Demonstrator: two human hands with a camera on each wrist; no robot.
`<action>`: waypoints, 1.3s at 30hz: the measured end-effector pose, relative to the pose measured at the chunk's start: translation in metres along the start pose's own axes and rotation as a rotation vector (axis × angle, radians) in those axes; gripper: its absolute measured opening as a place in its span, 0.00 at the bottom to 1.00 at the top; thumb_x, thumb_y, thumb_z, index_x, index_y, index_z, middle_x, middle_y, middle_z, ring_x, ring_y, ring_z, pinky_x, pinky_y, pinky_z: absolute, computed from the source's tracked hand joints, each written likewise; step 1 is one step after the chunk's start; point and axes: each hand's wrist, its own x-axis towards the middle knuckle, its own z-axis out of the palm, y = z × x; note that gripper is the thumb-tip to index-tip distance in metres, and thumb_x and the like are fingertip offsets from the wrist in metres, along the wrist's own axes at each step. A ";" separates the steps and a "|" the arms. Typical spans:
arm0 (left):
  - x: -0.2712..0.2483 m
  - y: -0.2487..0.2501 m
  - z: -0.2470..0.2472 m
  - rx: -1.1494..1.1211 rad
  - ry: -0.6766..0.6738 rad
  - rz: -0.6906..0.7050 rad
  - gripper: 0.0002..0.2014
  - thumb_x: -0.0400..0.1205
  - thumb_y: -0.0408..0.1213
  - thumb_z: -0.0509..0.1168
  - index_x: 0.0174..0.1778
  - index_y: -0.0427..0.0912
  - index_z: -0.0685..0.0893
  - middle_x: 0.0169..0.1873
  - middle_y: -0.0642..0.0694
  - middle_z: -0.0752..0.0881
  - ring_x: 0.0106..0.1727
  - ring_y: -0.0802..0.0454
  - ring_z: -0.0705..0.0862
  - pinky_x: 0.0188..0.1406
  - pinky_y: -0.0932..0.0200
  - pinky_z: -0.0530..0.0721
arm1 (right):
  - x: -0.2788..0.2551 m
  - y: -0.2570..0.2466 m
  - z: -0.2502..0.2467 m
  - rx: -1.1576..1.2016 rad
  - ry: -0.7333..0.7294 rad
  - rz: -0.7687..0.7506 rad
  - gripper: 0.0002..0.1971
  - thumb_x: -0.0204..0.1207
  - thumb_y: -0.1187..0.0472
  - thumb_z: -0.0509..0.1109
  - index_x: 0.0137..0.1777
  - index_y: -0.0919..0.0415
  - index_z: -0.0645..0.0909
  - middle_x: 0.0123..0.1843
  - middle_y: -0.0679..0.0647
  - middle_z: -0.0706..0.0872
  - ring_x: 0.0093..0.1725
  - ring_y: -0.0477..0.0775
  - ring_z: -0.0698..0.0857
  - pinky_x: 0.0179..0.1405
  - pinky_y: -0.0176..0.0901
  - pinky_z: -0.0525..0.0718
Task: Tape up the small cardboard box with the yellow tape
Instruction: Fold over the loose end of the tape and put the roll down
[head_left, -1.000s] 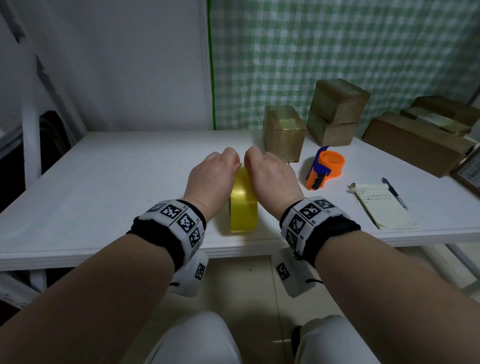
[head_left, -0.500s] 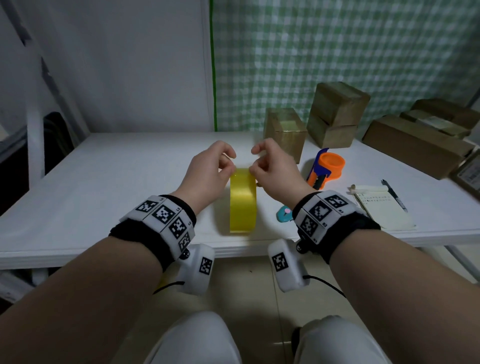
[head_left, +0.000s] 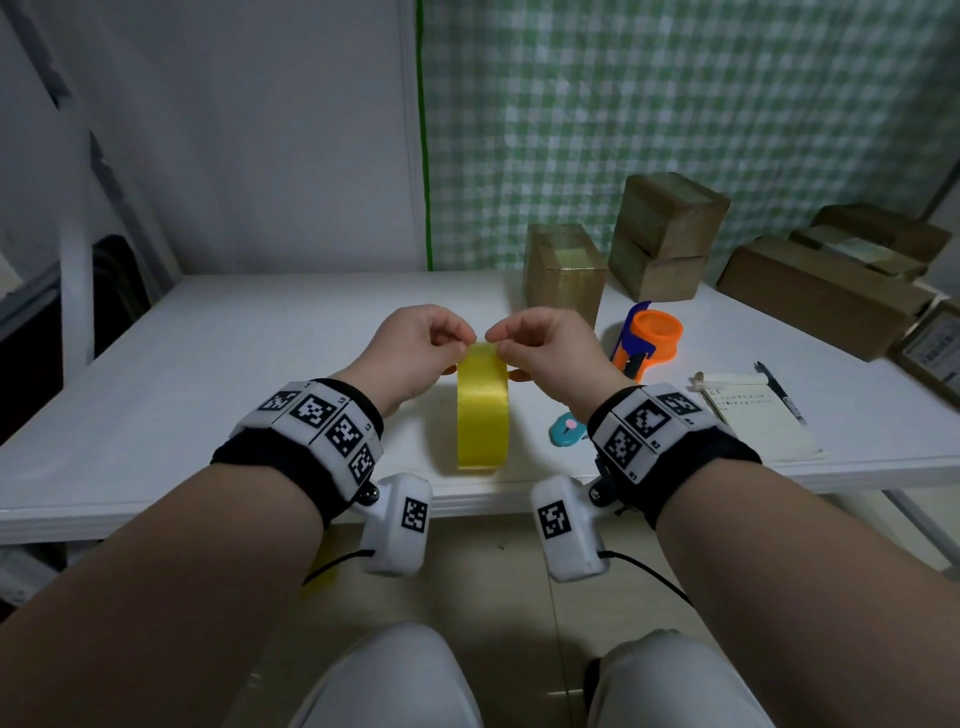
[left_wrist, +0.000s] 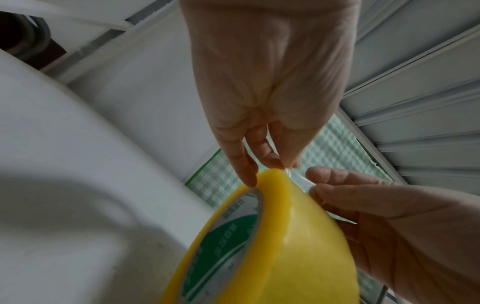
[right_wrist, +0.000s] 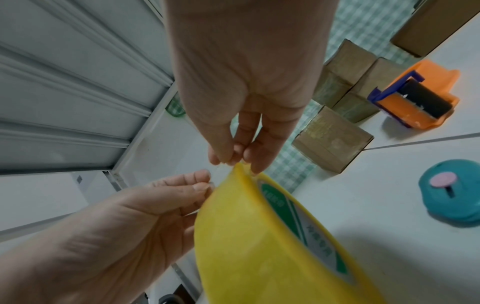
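The roll of yellow tape stands on edge near the front of the white table, its flat faces turned left and right, so from the head view only the glossy outer band shows. Both hands meet at its top. The left hand has its fingertips curled down onto the left rim of the roll, and the right hand does the same on the right rim. In the left wrist view a thin clear strip runs off the top of the roll between the fingers of both hands; it looks like the loose tape end, pinched on either side, though it is nearly see-through and hard to follow. The roll's green-printed inner core shows in the wrist views, with lettering too blurred to read. The small cardboard box stands well behind the roll, a little to the right, untouched, with a pale glossy band over its top. Right of it two more boxes are stacked, and longer cartons run off the right edge of the picture. An orange and blue tape dispenser lies just right of the right hand. A small teal cutter is half hidden behind the right wrist. A notepad and pen lie far right.
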 end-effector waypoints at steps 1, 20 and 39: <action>0.000 0.000 0.000 0.001 -0.012 -0.008 0.14 0.79 0.22 0.65 0.35 0.47 0.82 0.33 0.44 0.82 0.42 0.45 0.82 0.56 0.46 0.85 | 0.000 0.000 0.000 -0.015 0.010 0.001 0.08 0.76 0.72 0.69 0.51 0.65 0.87 0.40 0.55 0.86 0.38 0.50 0.84 0.40 0.38 0.87; 0.000 0.001 0.007 0.207 0.020 0.031 0.04 0.78 0.35 0.70 0.44 0.48 0.82 0.50 0.45 0.74 0.44 0.45 0.82 0.33 0.64 0.79 | 0.000 0.001 0.005 -0.239 0.120 -0.060 0.03 0.74 0.65 0.73 0.43 0.60 0.89 0.39 0.52 0.87 0.42 0.55 0.88 0.46 0.45 0.87; 0.003 0.000 0.007 0.271 0.009 0.103 0.03 0.80 0.35 0.67 0.44 0.40 0.85 0.45 0.45 0.83 0.43 0.48 0.83 0.41 0.51 0.88 | 0.002 0.003 0.006 -0.278 0.101 -0.106 0.04 0.74 0.60 0.73 0.45 0.59 0.88 0.36 0.45 0.79 0.42 0.58 0.87 0.45 0.49 0.87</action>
